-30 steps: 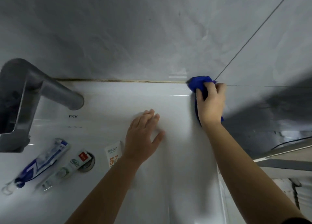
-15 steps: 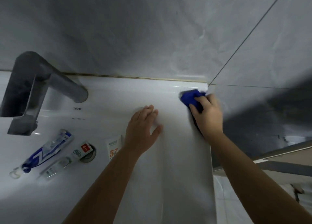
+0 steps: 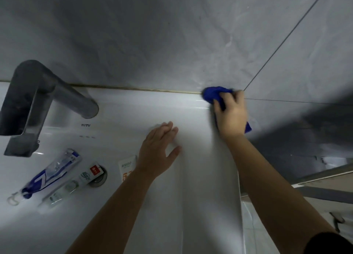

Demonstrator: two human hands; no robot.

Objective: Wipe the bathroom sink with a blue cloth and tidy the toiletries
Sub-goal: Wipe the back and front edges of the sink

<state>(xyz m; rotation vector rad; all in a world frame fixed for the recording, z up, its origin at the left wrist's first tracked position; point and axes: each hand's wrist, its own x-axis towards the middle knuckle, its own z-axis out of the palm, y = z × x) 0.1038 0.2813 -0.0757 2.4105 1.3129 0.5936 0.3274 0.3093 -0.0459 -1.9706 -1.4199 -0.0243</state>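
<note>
**Cloth pressed into the back right corner of the sink**

The blue cloth (image 3: 211,94) was bunched under the right hand (image 3: 231,117) at the centre right of the frame, where the back edge of the sink (image 3: 133,106) met the yellowed seam (image 3: 133,89) along the grey wall (image 3: 172,33). The fingers were curled over the cloth and gripped it. A tail of cloth showed below the wrist on the right side.

The left hand (image 3: 157,151) was laid flat on the sink rim, fingers straight and thumb spread, with nothing held. It lay to the lower left of the cloth, well apart from it.

The toiletries were left in the basin at the lower left: a blue-and-white tube (image 3: 50,174), a white tube (image 3: 76,184) lying over the drain (image 3: 100,178), and a white packet (image 3: 126,167) just beside the left wrist. The long axes of both tubes ran from lower left to upper right. All three lay nearer the left hand than the right, so the tidying was judged to fall to that hand, while the wiping stayed with the right.

Half a second before, the cloth had been held a little short of the seam, on the right edge of the rim; it had since been pushed up against the wall. The left hand had not been moved.
</note>
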